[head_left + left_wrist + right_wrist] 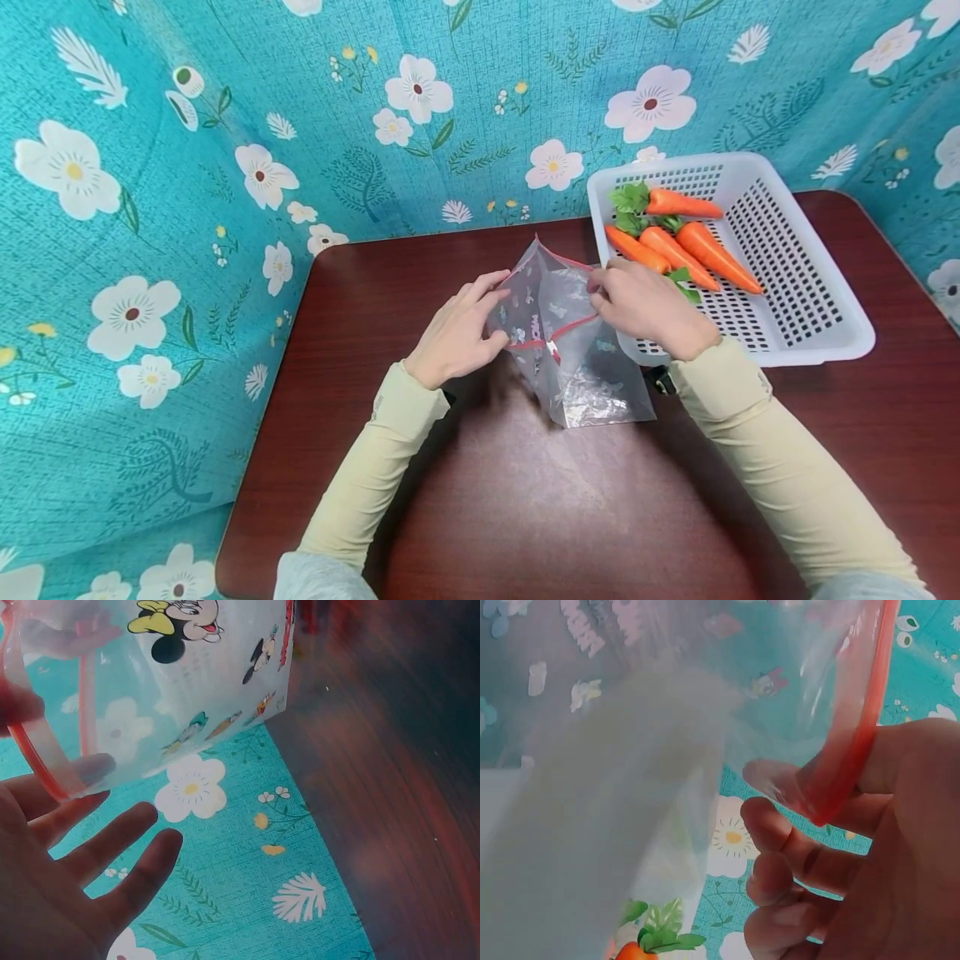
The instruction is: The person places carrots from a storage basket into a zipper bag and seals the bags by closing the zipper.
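Note:
A clear zip bag (592,367) with red zip edges and cartoon prints stands between the two hands, its mouth spread apart. A small slider (552,348) sits on the near edge. My left hand (461,329) is at the left side of the mouth, thumb and forefinger apart and touching the red edge; in the left wrist view its other fingers (124,862) extend loosely below the bag. At the right corner, my right hand (648,304) pinches the red edge, its other fingers (780,881) curled beneath, and the forefinger tip shows through the film.
A white perforated basket (832,283) stands at the right, close beside the right hand. Several carrots (716,254) with green tops lie in it. The dark red-brown table (360,333) meets a floral turquoise cloth (465,108) at the back and left.

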